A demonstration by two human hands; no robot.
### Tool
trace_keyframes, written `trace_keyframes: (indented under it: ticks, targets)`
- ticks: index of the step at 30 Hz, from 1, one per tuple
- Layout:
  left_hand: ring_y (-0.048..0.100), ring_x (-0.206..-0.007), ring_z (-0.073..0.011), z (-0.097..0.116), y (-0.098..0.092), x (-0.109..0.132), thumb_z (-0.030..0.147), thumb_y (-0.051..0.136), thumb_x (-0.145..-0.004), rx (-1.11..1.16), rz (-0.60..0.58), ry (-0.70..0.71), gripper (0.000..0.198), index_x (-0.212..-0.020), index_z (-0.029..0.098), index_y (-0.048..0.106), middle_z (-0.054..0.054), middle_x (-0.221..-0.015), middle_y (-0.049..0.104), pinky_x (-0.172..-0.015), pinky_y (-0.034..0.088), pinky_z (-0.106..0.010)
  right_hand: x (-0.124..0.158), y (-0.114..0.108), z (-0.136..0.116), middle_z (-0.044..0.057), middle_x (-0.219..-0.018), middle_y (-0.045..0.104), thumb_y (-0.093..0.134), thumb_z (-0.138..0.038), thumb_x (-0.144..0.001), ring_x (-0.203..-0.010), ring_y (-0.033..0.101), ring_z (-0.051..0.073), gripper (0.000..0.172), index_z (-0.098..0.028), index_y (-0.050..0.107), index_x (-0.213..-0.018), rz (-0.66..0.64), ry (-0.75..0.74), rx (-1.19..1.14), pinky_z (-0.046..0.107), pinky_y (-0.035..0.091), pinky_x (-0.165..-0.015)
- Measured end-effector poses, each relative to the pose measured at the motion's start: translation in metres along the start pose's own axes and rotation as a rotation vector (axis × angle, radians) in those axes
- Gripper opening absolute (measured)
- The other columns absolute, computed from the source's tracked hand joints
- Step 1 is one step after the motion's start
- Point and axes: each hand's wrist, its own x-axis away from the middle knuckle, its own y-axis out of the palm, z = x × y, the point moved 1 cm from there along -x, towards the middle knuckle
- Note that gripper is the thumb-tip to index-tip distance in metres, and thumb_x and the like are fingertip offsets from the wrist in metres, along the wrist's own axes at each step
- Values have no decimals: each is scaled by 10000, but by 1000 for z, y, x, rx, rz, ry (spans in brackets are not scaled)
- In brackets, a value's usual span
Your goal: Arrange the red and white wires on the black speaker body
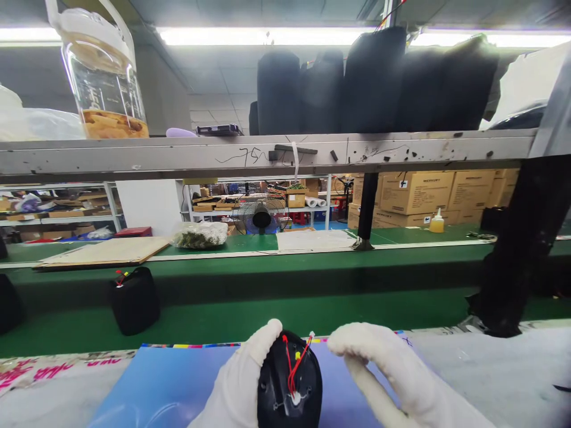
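Observation:
My left hand (243, 380), in a white glove, grips the left side of a black oval housing (272, 389) at the bottom middle. Red wires (292, 371) rise from a white blob on the housing's face, and small red, yellow and white connectors show on them. Just right of the housing, apart from it, my gloved right hand (383, 374) holds nothing, its thumb and fingers spread. Below both hands lies a blue sheet (151, 380) on the white worktop. The housing's lower end is cut off by the frame.
Beyond the worktop runs a green belt (200, 309) carrying a black wired unit (135, 300). A shelf (178, 156) crosses above, holding a glass jug (107, 83) and several black units (375, 83). A black-wrapped post (513, 255) stands at right.

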Motion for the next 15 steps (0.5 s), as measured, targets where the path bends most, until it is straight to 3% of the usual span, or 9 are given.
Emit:
trace_keyframes:
  ticks: [6,9,12,15]
  targets:
    - [586,-1218,-234,-7,8,4,164,622,-805,-93,48,56,631,-1390,259,404,-93,-1357,592,-1022,494,-375,-8,7,-2,48,-1019,613,371,-20,-807,-936,632,190,338,-258,576,-933,-91,-52,-52,343,551,-764]
    - [589,-1214,-241,-12,12,6,160,648,-777,-102,33,42,679,-1393,270,385,-93,-1357,592,-1022,494,-371,-11,10,-6,36,-1008,614,383,-9,-797,-913,628,165,334,-259,582,-892,-118,-74,-78,318,551,-776]
    - [602,-1196,-267,-10,11,6,223,686,-753,-105,3,-14,751,-1415,272,335,-111,-1358,588,-1000,511,-403,-14,16,-11,40,-939,630,470,-84,-837,-869,637,173,211,-250,600,-846,-138,-116,-5,303,556,-771]
    - [610,-1173,-310,3,4,3,351,725,-714,-183,143,75,734,-1358,262,384,-149,-1289,612,-942,536,-442,-16,21,-13,60,-906,631,549,-212,-866,-831,636,190,79,-238,614,-829,-85,-155,87,299,564,-736]
